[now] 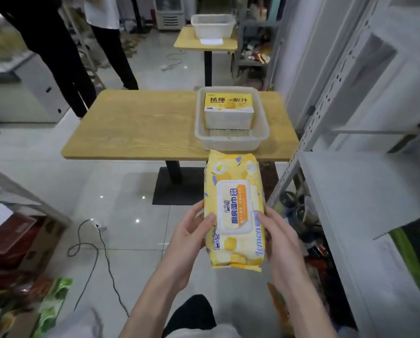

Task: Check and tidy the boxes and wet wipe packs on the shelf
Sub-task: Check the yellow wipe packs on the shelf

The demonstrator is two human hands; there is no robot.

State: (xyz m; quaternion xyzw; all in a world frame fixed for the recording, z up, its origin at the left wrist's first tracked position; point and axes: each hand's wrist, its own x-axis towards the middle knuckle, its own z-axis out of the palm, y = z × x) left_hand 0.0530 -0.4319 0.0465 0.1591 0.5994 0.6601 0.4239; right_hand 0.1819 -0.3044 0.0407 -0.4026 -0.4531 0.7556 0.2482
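Observation:
A yellow lemon wet wipe pack (233,167) with a white flip lid is held lengthwise in front of me, above the floor. My left hand (192,235) grips its left edge with the thumb on the lid's corner. My right hand (281,237) holds the right edge, fingers along the side. Beyond the pack, a yellow-and-white box (228,109) sits inside a translucent plastic basket (231,141) on a wooden table (140,128). White metal shelves (365,196) stand to my right.
A second wooden table (187,41) with another white basket (212,25) stands farther back. Two people's legs (82,59) are at the far left. A black cable (99,252) trails over the tiled floor. Cartons and bags (21,264) lie at lower left.

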